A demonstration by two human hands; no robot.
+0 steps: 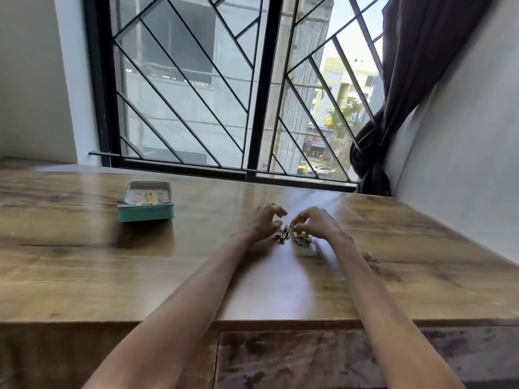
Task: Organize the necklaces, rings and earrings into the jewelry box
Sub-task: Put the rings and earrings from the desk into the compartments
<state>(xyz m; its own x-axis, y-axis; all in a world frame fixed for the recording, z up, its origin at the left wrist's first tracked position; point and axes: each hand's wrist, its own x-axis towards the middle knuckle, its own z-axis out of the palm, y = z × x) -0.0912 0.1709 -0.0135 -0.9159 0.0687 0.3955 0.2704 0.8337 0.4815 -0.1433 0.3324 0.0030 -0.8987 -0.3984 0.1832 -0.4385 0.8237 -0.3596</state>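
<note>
Blurred jewelry pile partly hidden under both hands; pieces indistinguishable.

both arms reach forward; left hand hovers, fingers curled; right hand pinches with its fingertips

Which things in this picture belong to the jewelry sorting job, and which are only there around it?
Belong to the job:
jewelry box, open
jewelry pile on the table
left hand
right hand, pinching a piece

Just there:
window
curtain
drawer
</note>
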